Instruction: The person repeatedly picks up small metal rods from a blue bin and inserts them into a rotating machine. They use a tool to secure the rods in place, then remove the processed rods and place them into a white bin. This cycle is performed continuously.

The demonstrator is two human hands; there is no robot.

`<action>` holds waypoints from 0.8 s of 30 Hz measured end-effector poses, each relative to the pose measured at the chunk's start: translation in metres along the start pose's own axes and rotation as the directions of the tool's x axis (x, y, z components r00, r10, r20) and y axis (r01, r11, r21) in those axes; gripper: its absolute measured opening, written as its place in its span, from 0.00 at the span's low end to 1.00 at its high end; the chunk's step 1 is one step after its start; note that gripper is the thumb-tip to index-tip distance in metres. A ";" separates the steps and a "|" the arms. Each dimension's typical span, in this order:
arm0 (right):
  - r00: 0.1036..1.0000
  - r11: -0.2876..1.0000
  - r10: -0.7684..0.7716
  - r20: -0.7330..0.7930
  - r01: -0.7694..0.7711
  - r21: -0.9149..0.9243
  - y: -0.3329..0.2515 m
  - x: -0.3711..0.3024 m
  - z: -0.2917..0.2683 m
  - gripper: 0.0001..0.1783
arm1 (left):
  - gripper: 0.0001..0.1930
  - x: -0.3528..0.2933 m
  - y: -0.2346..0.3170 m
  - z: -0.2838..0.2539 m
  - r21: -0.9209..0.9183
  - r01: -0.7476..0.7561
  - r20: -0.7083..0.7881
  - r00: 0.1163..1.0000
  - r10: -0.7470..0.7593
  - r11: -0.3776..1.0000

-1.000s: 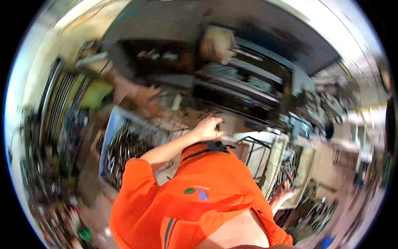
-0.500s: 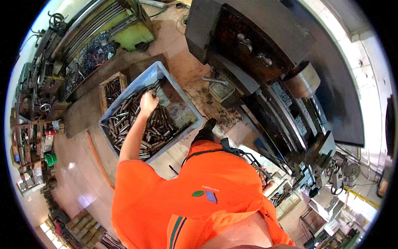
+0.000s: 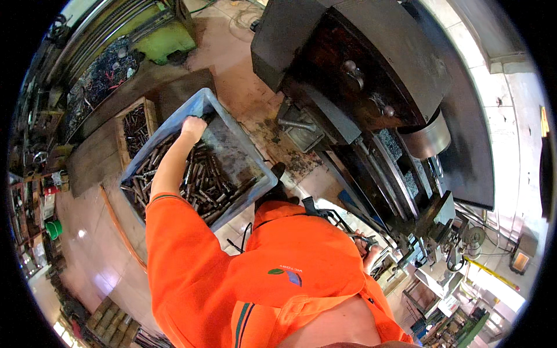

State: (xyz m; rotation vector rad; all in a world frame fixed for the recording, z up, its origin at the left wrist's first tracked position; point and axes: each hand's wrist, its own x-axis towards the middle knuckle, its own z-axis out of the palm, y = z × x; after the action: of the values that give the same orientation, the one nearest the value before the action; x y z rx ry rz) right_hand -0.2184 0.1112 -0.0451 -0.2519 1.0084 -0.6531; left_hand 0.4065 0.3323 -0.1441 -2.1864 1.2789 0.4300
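A blue plastic bin stands on the floor ahead and to the left, part filled with short dark metal rods. My left hand is over its far corner, at the far end of the rods. Its fingers are curled closed; what they hold, if anything, is hidden. Low on the right, beside the orange shirt, part of my right hand shows. Its fingers look bent around dark metal pieces that I cannot make out.
A wooden box of small metal pieces stands left of the bin. On the right is a large dark lathe with metal chips in its bed. A green machine stands at the far left. An orange strip lies on the floor.
My left hand has moved from over the rods toward the bin's far corner, its fingers still closed. The whole view has shifted slightly. My right hand remains low beside my body.
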 end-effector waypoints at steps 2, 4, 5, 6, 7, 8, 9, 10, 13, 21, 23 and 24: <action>1.000 1.000 0.005 0.013 -0.005 0.003 0.003 -0.002 -0.005 0.32 | 0.08 0.006 -0.001 -0.002 0.053 -0.039 0.042 0.998 0.036 0.998; 1.000 1.000 -0.011 -0.027 0.011 0.010 0.004 -0.004 -0.005 0.30 | 0.07 0.006 0.000 -0.006 0.198 -0.110 0.068 0.993 0.099 0.974; 0.999 1.000 -0.021 -0.040 0.022 0.003 0.004 -0.004 -0.005 0.29 | 0.07 0.003 -0.001 -0.009 0.171 -0.104 0.014 0.995 0.103 0.980; 1.000 1.000 -0.014 -0.023 0.014 0.012 0.005 -0.004 -0.011 0.28 | 0.07 0.000 -0.001 -0.012 0.143 -0.098 -0.039 0.994 0.105 0.985; 1.000 1.000 -0.004 -0.004 0.004 0.015 0.005 -0.003 -0.014 0.27 | 0.06 -0.005 -0.004 -0.014 0.110 -0.089 -0.091 0.991 0.099 0.990; 0.999 0.999 0.023 0.045 -0.024 0.033 0.004 0.001 -0.021 0.26 | 0.06 -0.010 -0.007 -0.017 0.045 -0.035 -0.133 0.990 0.041 0.998; 0.998 0.998 0.022 0.051 -0.024 0.050 0.005 0.002 -0.026 0.25 | 0.05 -0.016 -0.009 -0.020 -0.023 0.016 -0.171 0.985 -0.020 1.000; 0.998 0.997 0.019 0.058 -0.023 0.074 0.007 0.002 -0.024 0.24 | 0.05 -0.023 -0.013 -0.029 -0.086 0.066 -0.209 0.974 -0.083 0.994; 0.995 0.984 -0.077 -0.062 0.086 0.158 0.022 -0.008 -0.001 0.22 | 0.08 -0.056 -0.010 -0.076 -0.345 0.241 -0.274 0.899 -0.343 0.907; 0.978 0.998 -0.054 0.199 0.047 0.041 -0.019 -0.013 0.046 0.17 | 0.13 -0.152 0.088 -0.181 -0.686 -0.246 -0.067 0.958 -0.278 -0.685; 0.977 0.926 -0.135 0.164 0.183 -0.329 -0.030 -0.019 0.080 0.18 | 0.12 -0.157 0.135 -0.213 -0.624 -0.150 -0.105 0.989 -0.108 -0.767; 0.955 0.886 -0.133 0.265 0.234 -0.400 -0.031 -0.009 0.084 0.19 | 0.12 -0.156 0.157 -0.227 -0.645 -0.117 -0.153 0.988 -0.022 -0.756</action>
State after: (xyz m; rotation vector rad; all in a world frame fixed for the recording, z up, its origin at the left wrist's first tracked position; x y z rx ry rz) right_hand -0.1631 0.0846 0.0204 -0.8041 0.8994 -0.5521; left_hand 0.1918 0.2401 0.0693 -3.3801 0.5308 3.1841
